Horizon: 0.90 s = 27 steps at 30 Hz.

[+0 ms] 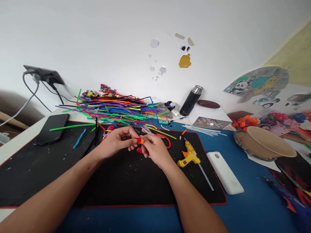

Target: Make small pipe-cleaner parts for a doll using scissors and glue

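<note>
Above the black mat (126,187), my left hand (120,139) and my right hand (155,149) meet fingertip to fingertip. Between them they pinch a small red and orange pipe-cleaner piece (140,141), whose exact shape is mostly covered by the fingers. A bit of red also shows just below, by the right fingers. Directly behind my right hand lie red-handled scissors (167,141), partly hidden by it. A yellow glue gun (189,154) with a glue stick in its back rests on the mat further right. Part of a pink and yellow pipe-cleaner figure (109,128) shows behind my left hand.
A heap of coloured pipe cleaners (116,108) lies along the wall. At the left are a black phone (52,129) and a blue twisted piece (79,138). To the right stand a black flask (191,102), a white power bank (224,173) and a beige bowl (269,142).
</note>
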Available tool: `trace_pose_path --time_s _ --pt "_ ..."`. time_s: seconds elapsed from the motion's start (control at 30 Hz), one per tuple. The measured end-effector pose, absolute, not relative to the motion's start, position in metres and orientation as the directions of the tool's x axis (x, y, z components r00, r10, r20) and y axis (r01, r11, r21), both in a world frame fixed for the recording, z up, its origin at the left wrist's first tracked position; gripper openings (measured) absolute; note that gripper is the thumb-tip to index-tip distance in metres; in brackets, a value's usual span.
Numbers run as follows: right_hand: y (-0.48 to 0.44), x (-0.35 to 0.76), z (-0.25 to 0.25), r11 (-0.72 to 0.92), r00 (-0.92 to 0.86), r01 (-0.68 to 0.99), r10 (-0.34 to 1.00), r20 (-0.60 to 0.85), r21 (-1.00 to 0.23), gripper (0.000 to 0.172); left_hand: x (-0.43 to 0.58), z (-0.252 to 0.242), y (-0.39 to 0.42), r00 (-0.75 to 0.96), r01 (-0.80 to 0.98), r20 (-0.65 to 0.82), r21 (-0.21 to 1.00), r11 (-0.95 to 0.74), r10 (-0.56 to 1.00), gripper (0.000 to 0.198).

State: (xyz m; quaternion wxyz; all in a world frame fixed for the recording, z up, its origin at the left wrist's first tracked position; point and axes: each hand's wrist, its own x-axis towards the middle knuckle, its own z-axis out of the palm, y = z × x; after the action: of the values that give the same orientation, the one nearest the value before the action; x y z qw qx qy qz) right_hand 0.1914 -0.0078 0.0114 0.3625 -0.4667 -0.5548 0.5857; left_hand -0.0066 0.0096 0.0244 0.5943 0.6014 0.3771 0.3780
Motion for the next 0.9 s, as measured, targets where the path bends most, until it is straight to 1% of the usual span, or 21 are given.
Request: trace_pose_path --time_s 0.13,0.3,0.47,0.57,0.67,0.77,0.9 --pt "-0.009 0.190 0.007 -0.084 -0.312 0.087 0.944 -0.107 -0.993 0.037 -0.005 0.024 0.011 0.321 -0.008 0.040 0.999 -0.040 0.946 0.034" --pt "-0.009 0.189 0.009 -0.042 -0.247 0.163 0.965 -0.082 -0.986 0.032 -0.002 0.023 0.011 0.243 0.094 0.083 0.990 -0.109 0.966 0.032" --pt "-0.011 0.188 0.008 -0.006 -0.256 0.198 0.965 -0.058 -0.980 0.032 -0.001 0.020 0.012 0.208 0.141 0.090 0.983 -0.121 0.974 0.033" --pt "-0.012 0.188 0.008 0.025 -0.282 0.230 0.958 -0.042 -0.973 0.031 -0.001 0.016 0.013 0.231 0.096 0.073 0.991 -0.098 0.970 0.031" --pt "-0.014 0.187 0.009 0.102 -0.268 0.361 0.963 0.001 -0.927 0.030 0.000 0.013 0.014 0.234 0.064 0.049 0.996 -0.066 0.971 0.031" --pt "-0.015 0.186 0.011 0.204 -0.251 0.520 0.965 0.079 -0.830 0.030 0.002 0.013 0.013 0.213 0.126 0.068 0.987 -0.096 0.975 0.032" --pt "-0.015 0.184 0.010 0.245 -0.253 0.589 0.961 0.112 -0.770 0.031 0.003 0.015 0.011 0.235 0.219 0.139 0.957 -0.192 0.962 0.030"
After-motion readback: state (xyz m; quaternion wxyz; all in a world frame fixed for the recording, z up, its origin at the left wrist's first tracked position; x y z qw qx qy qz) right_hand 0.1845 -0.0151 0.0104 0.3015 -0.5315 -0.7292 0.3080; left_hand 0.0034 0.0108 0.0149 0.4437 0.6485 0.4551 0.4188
